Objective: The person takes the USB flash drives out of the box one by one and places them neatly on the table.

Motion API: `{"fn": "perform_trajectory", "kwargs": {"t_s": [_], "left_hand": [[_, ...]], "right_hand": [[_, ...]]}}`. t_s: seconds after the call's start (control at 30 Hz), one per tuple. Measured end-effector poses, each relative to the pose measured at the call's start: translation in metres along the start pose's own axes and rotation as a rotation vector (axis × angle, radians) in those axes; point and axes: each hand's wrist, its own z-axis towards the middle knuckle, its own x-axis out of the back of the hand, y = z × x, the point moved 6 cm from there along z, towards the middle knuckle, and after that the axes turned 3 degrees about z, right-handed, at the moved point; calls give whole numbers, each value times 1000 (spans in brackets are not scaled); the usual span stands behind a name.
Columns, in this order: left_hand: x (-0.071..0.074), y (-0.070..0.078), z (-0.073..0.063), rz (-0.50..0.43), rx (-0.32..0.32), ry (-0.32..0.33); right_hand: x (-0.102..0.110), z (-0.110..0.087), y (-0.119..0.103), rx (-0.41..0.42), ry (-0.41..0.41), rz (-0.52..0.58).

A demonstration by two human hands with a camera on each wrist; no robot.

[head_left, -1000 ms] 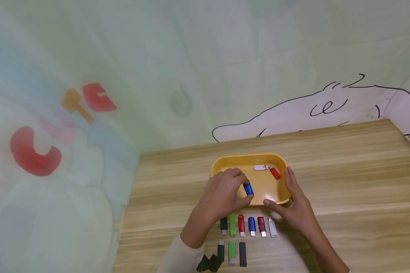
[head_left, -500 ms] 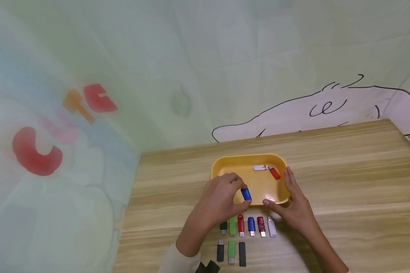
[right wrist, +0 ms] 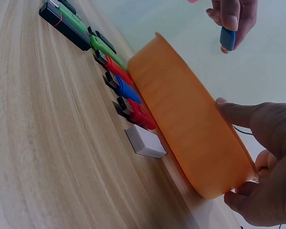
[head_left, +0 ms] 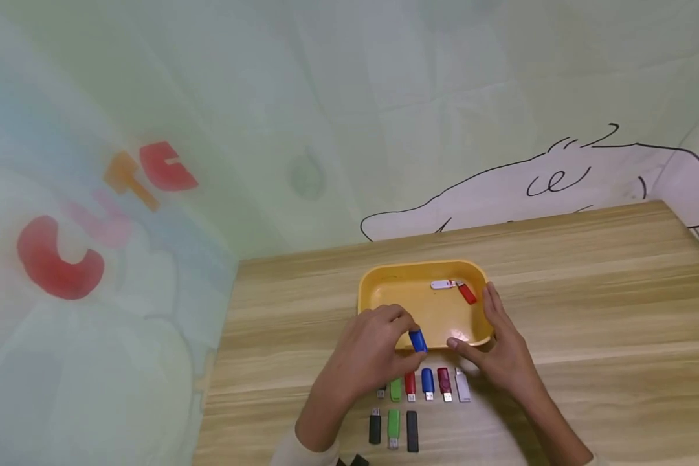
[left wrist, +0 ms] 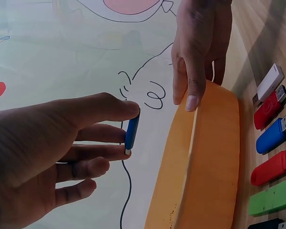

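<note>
My left hand [head_left: 369,349] pinches a blue USB flash drive [head_left: 418,340] between thumb and fingertips, over the near rim of a yellow plastic tray [head_left: 404,299]. In the left wrist view the blue drive [left wrist: 132,130] is held up above rim height, with the ring and little fingers loosely bent behind. At the tray's right end my right hand [head_left: 509,359] holds the near corner, thumb on the near rim and fingers along the end wall. Inside the tray lie a white flash drive [head_left: 441,285] and a red one [head_left: 468,293], their ends close together.
Before the tray runs a row of flash drives, including a red one [head_left: 410,386], a blue one [head_left: 428,382], a dark red one [head_left: 444,382] and a white one [head_left: 463,387]. A nearer row has a green drive [head_left: 393,424] between two black ones. A printed cloth hangs behind the table.
With the blue flash drive pinched, my left hand has drawn back from inside the tray to its near rim. The right hand has stayed on the tray.
</note>
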Motion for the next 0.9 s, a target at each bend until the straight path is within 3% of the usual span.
{"fn": "perform_trajectory", "kwargs": {"t_s": [0.27, 0.43, 0.73, 0.9], "left_hand": [[-2, 2, -9, -18, -14, -5], [-10, 6, -12, -38, -16, -40], [-25, 15, -18, -44, -66, -40], [-35, 19, -20, -67, -94, -81]], "right_hand": [[0, 2, 0, 2, 2, 0], [1, 1, 0, 1, 4, 0], [1, 0, 0, 16, 11, 8], [1, -1, -1, 26, 18, 8]]}}
